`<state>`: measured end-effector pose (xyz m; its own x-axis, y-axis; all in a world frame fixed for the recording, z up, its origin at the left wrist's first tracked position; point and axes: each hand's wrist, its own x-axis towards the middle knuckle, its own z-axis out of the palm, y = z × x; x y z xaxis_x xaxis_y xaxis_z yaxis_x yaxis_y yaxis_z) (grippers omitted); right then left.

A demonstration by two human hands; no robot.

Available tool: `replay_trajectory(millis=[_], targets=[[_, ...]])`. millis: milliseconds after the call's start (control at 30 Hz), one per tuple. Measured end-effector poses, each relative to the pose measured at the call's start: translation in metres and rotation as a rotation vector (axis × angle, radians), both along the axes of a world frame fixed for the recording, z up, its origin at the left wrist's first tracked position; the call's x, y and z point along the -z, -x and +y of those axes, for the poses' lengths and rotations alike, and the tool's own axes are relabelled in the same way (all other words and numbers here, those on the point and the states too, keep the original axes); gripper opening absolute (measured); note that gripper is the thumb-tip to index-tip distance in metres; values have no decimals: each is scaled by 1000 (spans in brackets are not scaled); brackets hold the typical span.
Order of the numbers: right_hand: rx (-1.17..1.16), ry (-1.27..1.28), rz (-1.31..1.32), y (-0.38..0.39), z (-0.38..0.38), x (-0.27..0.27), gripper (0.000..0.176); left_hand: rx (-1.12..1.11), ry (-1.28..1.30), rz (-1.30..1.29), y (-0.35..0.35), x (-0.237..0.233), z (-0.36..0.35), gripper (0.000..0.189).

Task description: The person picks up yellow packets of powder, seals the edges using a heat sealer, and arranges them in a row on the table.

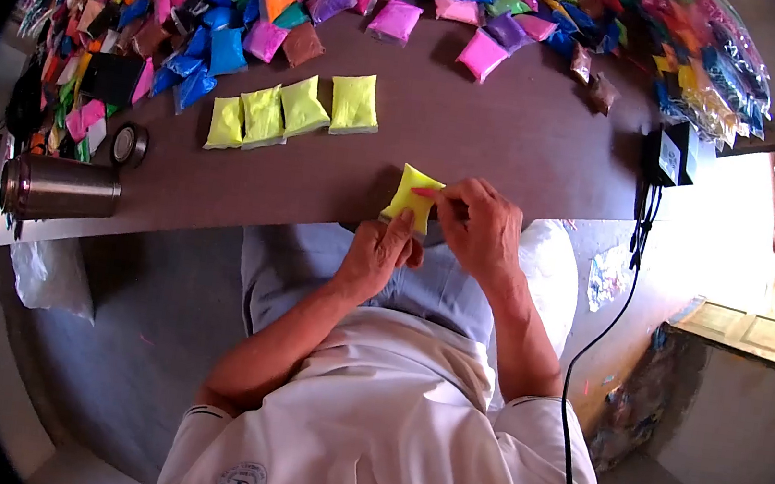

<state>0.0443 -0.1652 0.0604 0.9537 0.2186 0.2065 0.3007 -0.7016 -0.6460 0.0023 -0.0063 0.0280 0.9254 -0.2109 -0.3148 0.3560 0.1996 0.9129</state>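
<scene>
A small yellow powder packet (pixel 411 197) is held upright at the near edge of the brown table (pixel 516 142). My left hand (pixel 376 255) pinches its lower edge with thumb and fingers. My right hand (pixel 481 229) grips its right side, with a fingertip across the middle of the packet. Further back on the table, several matching yellow packets (pixel 292 109) lie side by side in a row.
A heap of many-coloured packets (pixel 243 2) covers the back and left of the table. A steel cup (pixel 60 189) lies on its side at the left edge, beside a tape roll (pixel 128 144). A black device (pixel 671 153) with a cable sits at the right edge.
</scene>
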Motion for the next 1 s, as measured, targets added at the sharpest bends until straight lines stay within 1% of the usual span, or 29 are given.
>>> replay_trajectory(millis=[67, 100, 167, 200, 267, 300, 333, 367, 400, 433, 500, 567, 633, 667, 700, 767, 800, 833, 900, 933, 1000], targets=[[131, 105, -221, -10, -6, 7, 5, 1, 10, -79, -3, 4, 1, 63], [133, 106, -230, -13, -9, 4, 5, 3, 11, -87, -3, 6, 2, 63], [199, 36, -163, -18, -13, -2, 5, 1, 4, -52, 1, 10, 3, 63], [133, 42, -191, -13, -10, -6, 5, 0, 2, -59, 1, 11, 3, 63], [-15, 23, -120, 4, 4, -14, 10, -15, 45, 31, 4, 12, 2, 63], [-75, 32, -102, 10, 10, -15, 11, -18, 42, 26, 4, 11, 3, 63], [-80, 27, -109, 11, 14, -14, 11, 1, 32, 12, 3, 9, 3, 59], [-49, 20, -54, 11, 18, -11, 12, 21, 20, -2, 3, 7, 4, 55], [-16, 11, -2, 9, 21, -10, 13, -8, -72, -158, -1, 6, 1, 61], [-22, 4, -15, 6, 23, -10, 13, -14, -80, -171, -4, 2, 1, 61], [4, 1, 7, 3, 20, -10, 14, -38, -41, 67, -6, -10, 0, 60], [20, -13, -12, -3, 18, -5, 13, -57, -75, 46, -6, -3, -2, 59], [138, 43, -76, -8, 12, 1, 12, -47, 46, -48, -3, 1, -3, 59], [198, 116, -166, -13, 7, 9, 14, -53, 75, 1, -2, 4, -2, 59], [198, 116, -170, -12, 5, 5, 14, -53, 75, -4, 1, 7, -2, 59], [249, -21, -99, -8, 4, -8, 12, -56, 61, -1, 3, 11, -2, 60], [210, -51, -28, 1, 8, -15, 21, -52, 74, 47, 2, 12, -1, 59], [209, -52, -32, 9, 12, -17, 21, -53, 74, 43, 2, 10, -1, 59], [150, 68, 90, 19, 20, -18, 23, -47, 121, 29, 3, 7, -2, 58], [153, 46, 92, 17, 23, -18, 33, -48, 122, 24, 1, 7, -3, 58], [154, 19, 101, 12, 22, -16, 32, -68, 169, 90, 0, 10, -3, 57]])
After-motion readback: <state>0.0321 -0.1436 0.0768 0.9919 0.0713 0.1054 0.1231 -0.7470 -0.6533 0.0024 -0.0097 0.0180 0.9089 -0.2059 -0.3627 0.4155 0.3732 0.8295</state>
